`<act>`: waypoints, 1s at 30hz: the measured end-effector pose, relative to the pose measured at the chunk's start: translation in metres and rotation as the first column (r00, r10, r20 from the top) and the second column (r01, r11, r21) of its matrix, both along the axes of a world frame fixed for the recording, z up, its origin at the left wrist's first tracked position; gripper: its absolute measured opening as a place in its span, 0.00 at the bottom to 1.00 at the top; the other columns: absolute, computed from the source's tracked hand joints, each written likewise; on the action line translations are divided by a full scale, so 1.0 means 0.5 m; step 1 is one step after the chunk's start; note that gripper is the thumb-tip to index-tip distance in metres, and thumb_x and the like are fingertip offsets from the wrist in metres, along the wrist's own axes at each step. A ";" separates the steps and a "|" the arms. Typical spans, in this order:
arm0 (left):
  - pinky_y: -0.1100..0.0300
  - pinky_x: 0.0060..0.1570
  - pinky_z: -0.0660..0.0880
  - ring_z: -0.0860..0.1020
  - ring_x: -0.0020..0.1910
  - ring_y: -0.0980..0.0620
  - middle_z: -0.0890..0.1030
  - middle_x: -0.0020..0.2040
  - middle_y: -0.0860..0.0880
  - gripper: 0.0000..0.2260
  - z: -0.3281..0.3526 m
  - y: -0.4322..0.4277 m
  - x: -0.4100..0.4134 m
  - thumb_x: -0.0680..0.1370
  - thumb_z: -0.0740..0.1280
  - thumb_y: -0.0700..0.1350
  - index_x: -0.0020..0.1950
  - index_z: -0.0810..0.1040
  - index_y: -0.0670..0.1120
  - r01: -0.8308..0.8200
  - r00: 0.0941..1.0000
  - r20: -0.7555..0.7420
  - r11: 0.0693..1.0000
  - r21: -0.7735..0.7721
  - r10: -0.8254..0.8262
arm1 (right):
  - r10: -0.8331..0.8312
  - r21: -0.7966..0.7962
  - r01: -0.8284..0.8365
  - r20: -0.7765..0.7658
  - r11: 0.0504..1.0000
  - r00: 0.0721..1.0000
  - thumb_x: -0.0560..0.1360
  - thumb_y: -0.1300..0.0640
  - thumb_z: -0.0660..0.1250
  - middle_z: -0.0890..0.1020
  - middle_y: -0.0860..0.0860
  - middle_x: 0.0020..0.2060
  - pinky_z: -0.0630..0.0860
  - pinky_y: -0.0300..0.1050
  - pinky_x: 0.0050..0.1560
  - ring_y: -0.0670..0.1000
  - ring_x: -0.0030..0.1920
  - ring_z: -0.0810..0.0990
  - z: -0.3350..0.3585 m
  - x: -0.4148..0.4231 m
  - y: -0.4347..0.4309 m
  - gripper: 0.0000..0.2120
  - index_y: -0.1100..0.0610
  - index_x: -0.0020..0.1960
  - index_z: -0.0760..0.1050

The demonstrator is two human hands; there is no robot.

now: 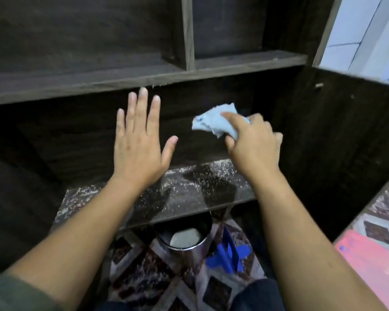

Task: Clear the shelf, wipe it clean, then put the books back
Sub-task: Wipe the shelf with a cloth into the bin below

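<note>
Nearest: patterned rug [148, 272], steel bin [186, 239] tucked under the shelf's front edge, blue plastic dustpan [227, 254] (by the look of it) just beside. Decent catch zone for debris.

Next: lower shelf board [189, 191], cleared. No books in view anywhere. Coated in white grit, heaviest along the front edge and left end, with two darker patches mid-board. Reads as the wipe step, barely begun.

Above the board: left hand [139, 140] flat, fingers straight and spread, gripping nothing, apparently clear of the wood. Right hand [254, 144] clenched round a bunched light-blue cloth [213, 122], raised toward the right rear of the bay, seemingly off the surface.

To do it well:
- Drop the cloth flat at the back right corner and press with the palm.
- Pull straight overlapping strokes, back to front.
- Sweep off the front edge over the bin, not sideways onto the rug.
- Cup the left hand under the edge as a catcher.
- Refold to a clean face once loaded, to avoid smearing.
- Finish on corners and side-wall joints.

Farthest: upper shelf [121, 84] and divider [188, 32], also bare, a few specks at the front lip. Probably worth wiping top-down, to drop fallout onto unwiped board.
</note>
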State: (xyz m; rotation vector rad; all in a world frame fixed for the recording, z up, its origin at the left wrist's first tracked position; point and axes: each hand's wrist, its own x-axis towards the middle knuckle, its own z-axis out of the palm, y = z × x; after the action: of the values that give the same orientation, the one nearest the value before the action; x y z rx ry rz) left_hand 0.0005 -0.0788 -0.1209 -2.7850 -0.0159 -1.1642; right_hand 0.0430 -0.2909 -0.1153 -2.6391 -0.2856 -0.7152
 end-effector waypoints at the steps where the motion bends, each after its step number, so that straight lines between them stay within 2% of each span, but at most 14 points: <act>1: 0.44 0.75 0.47 0.46 0.78 0.42 0.50 0.79 0.40 0.34 -0.045 -0.005 -0.015 0.79 0.59 0.57 0.79 0.52 0.41 0.021 0.999 -0.029 1.000 -0.022 -0.022 | -0.001 0.003 0.002 -0.092 1.000 0.996 0.76 0.48 0.64 0.72 0.53 0.58 0.66 0.54 0.53 0.59 0.58 0.72 -0.047 -0.006 0.001 0.24 0.37 0.71 0.66; 5: 0.44 0.75 0.50 0.50 0.78 0.43 0.56 0.78 0.41 0.33 -0.233 -0.030 -0.060 0.77 0.59 0.57 0.77 0.59 0.42 0.084 0.971 -0.215 0.992 -0.096 -0.104 | -0.028 0.067 0.050 -0.290 0.997 0.957 0.76 0.50 0.64 0.71 0.55 0.59 0.67 0.58 0.59 0.59 0.61 0.70 -0.203 -0.015 0.001 0.26 0.39 0.73 0.63; 8: 0.42 0.73 0.58 0.55 0.77 0.41 0.60 0.77 0.40 0.32 -0.351 -0.050 -0.075 0.75 0.60 0.57 0.76 0.64 0.43 0.118 0.924 -0.361 0.992 -0.032 -0.122 | -0.006 0.175 0.064 -0.315 0.982 0.949 0.75 0.54 0.66 0.70 0.59 0.59 0.68 0.58 0.63 0.61 0.61 0.69 -0.288 -0.015 -0.006 0.30 0.43 0.75 0.62; 11: 0.41 0.70 0.63 0.60 0.75 0.40 0.64 0.75 0.40 0.31 -0.451 -0.061 -0.081 0.73 0.66 0.54 0.74 0.67 0.44 0.154 0.860 -0.491 0.988 -0.005 -0.136 | 0.036 0.247 0.047 -0.322 0.968 0.946 0.74 0.57 0.66 0.69 0.60 0.59 0.68 0.57 0.64 0.62 0.61 0.69 -0.333 0.012 -0.004 0.32 0.45 0.75 0.61; 14: 0.41 0.66 0.68 0.64 0.73 0.38 0.71 0.71 0.41 0.30 -0.538 -0.066 -0.078 0.69 0.74 0.51 0.69 0.74 0.43 0.190 0.807 -0.573 0.982 0.024 -0.142 | 0.014 0.210 0.048 -0.284 0.977 0.959 0.74 0.56 0.66 0.68 0.59 0.58 0.69 0.56 0.64 0.62 0.60 0.69 -0.351 0.052 0.005 0.29 0.42 0.74 0.64; 17: 0.42 0.66 0.65 0.61 0.72 0.36 0.74 0.69 0.42 0.24 -0.594 -0.064 -0.061 0.71 0.71 0.49 0.66 0.77 0.42 0.192 0.829 -0.549 0.976 0.103 -0.106 | -0.015 0.129 0.053 -0.278 0.990 0.960 0.75 0.56 0.66 0.66 0.58 0.63 0.67 0.57 0.64 0.60 0.63 0.67 -0.377 0.073 0.012 0.30 0.40 0.73 0.64; 19: 0.45 0.64 0.63 0.65 0.70 0.38 0.74 0.68 0.42 0.22 -0.632 -0.058 -0.056 0.73 0.68 0.48 0.65 0.77 0.42 0.223 0.838 -0.536 0.960 0.168 -0.101 | -0.011 0.077 0.032 -0.262 0.997 0.965 0.75 0.57 0.67 0.64 0.56 0.67 0.66 0.59 0.65 0.60 0.65 0.65 -0.393 0.075 0.017 0.30 0.39 0.73 0.64; 22: 0.46 0.60 0.67 0.75 0.62 0.40 0.78 0.62 0.41 0.18 -0.687 -0.056 -0.055 0.75 0.60 0.45 0.61 0.78 0.40 0.208 0.794 -0.602 0.969 0.136 -0.086 | 0.027 0.032 -0.021 -0.232 0.999 0.972 0.75 0.58 0.67 0.63 0.54 0.72 0.65 0.58 0.64 0.59 0.67 0.63 -0.403 0.077 0.023 0.31 0.38 0.73 0.63; 24: 0.49 0.53 0.75 0.81 0.49 0.42 0.82 0.50 0.40 0.17 -0.705 -0.054 -0.050 0.72 0.57 0.44 0.53 0.81 0.40 0.126 0.717 -0.695 0.991 0.046 -0.059 | 0.047 0.035 -0.041 -0.213 0.999 0.976 0.75 0.58 0.67 0.65 0.53 0.71 0.65 0.58 0.62 0.59 0.65 0.64 -0.405 0.077 0.025 0.31 0.38 0.73 0.64; 26: 0.53 0.38 0.79 0.81 0.32 0.44 0.81 0.34 0.42 0.06 -0.707 -0.049 -0.044 0.65 0.68 0.43 0.39 0.81 0.42 0.092 0.645 -0.763 0.995 0.028 -0.038 | 0.059 0.044 -0.052 -0.189 0.998 0.980 0.74 0.58 0.67 0.67 0.53 0.69 0.65 0.57 0.61 0.59 0.64 0.65 -0.404 0.075 0.026 0.32 0.38 0.73 0.64; 27: 0.56 0.32 0.78 0.79 0.26 0.46 0.79 0.28 0.44 0.07 -0.706 -0.047 -0.039 0.59 0.75 0.41 0.33 0.80 0.43 0.077 0.606 -0.795 0.997 0.012 -0.037 | 0.065 0.054 -0.056 -0.180 0.997 0.982 0.74 0.58 0.67 0.68 0.53 0.68 0.66 0.57 0.61 0.59 0.63 0.66 -0.403 0.074 0.026 0.32 0.38 0.73 0.64; 28: 0.59 0.29 0.76 0.79 0.24 0.47 0.78 0.26 0.46 0.12 -0.711 -0.044 -0.034 0.54 0.79 0.40 0.30 0.79 0.44 0.052 0.543 -0.840 0.999 0.009 -0.020 | 0.069 0.065 -0.059 -0.173 0.996 0.983 0.73 0.58 0.67 0.68 0.54 0.67 0.66 0.57 0.60 0.59 0.63 0.66 -0.402 0.074 0.025 0.32 0.38 0.73 0.64; 30: 0.60 0.29 0.75 0.79 0.25 0.48 0.79 0.26 0.46 0.13 -0.712 -0.044 -0.035 0.55 0.81 0.40 0.31 0.79 0.44 -0.040 0.467 -0.884 0.999 0.004 0.023 | 0.076 0.076 -0.064 -0.168 0.995 0.983 0.73 0.58 0.67 0.69 0.54 0.65 0.66 0.57 0.60 0.58 0.62 0.66 -0.399 0.071 0.023 0.33 0.39 0.74 0.64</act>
State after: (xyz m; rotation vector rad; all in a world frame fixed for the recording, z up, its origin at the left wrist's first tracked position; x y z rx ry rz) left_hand -0.0168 -0.1008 -0.4770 -2.9992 0.0217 0.4457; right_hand 0.0786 -0.2794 -0.3146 -2.5891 -0.2976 -0.4645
